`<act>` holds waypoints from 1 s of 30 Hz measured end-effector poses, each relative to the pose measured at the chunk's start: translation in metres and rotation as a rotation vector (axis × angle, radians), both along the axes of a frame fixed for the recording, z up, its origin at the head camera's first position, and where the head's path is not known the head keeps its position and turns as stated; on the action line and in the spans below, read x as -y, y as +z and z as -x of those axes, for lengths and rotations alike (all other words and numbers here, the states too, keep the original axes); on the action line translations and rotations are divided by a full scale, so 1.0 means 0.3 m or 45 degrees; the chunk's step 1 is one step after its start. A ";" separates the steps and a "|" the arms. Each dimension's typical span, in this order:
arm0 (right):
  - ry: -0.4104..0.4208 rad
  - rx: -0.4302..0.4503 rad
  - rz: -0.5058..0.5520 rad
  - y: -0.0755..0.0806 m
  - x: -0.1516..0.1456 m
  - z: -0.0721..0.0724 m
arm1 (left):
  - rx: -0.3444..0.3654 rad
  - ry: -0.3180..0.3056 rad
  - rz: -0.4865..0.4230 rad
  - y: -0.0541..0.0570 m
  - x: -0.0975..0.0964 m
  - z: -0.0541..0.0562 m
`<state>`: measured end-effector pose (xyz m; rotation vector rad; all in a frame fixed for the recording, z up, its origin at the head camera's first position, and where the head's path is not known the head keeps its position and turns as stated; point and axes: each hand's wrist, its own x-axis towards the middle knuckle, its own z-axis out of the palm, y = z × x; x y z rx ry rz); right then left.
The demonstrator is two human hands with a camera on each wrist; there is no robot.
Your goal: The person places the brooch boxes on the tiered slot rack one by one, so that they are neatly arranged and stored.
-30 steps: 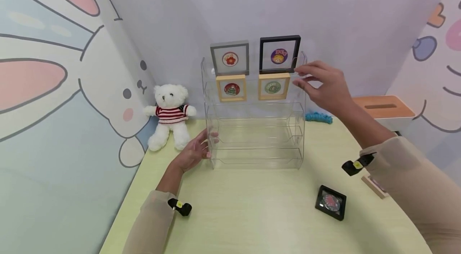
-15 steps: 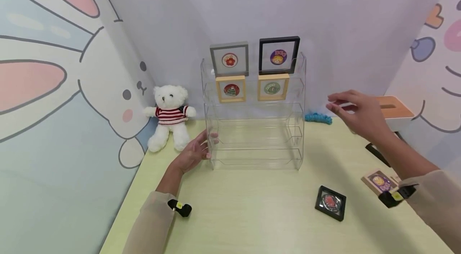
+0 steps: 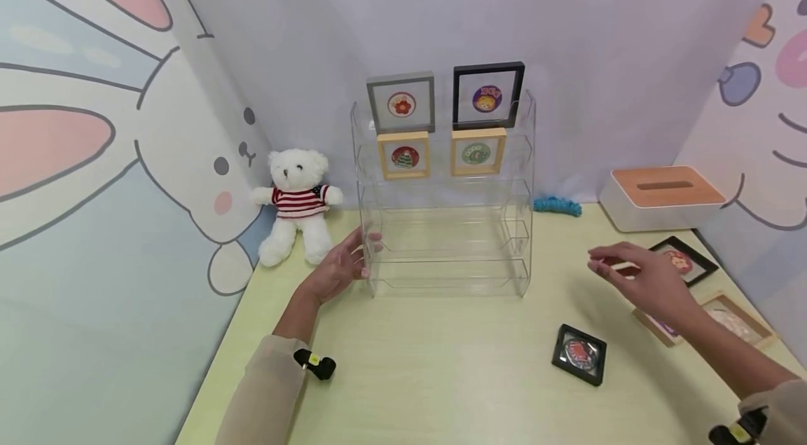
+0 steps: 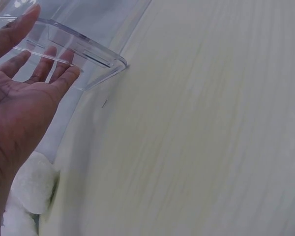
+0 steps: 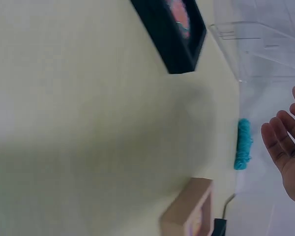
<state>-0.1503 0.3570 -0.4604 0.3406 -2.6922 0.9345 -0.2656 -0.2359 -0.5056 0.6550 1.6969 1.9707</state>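
Observation:
A clear acrylic tiered rack stands on the table. My left hand rests at its left side, its fairly straight fingers touching the clear panel; the left wrist view shows the palm and the fingers against it. On the top tier sit a grey frame and a black frame. Below them stand two light wood frames, one with a tree picture, the other with a green round picture. My right hand hovers right of the rack, fingers loosely bent, holding nothing.
A small black frame lies on the table at front right. Two wood frames and another black frame lie partly behind my right arm. A tissue box, a blue bundle and a white teddy bear stand near the wall.
My right hand has left the area beside the upper right wood frame and moved right and down over the table. My left hand and the rack have stayed put.

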 end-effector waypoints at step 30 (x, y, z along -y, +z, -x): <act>0.003 -0.035 -0.012 -0.260 0.022 -0.262 | 0.043 -0.022 -0.051 0.001 -0.002 -0.003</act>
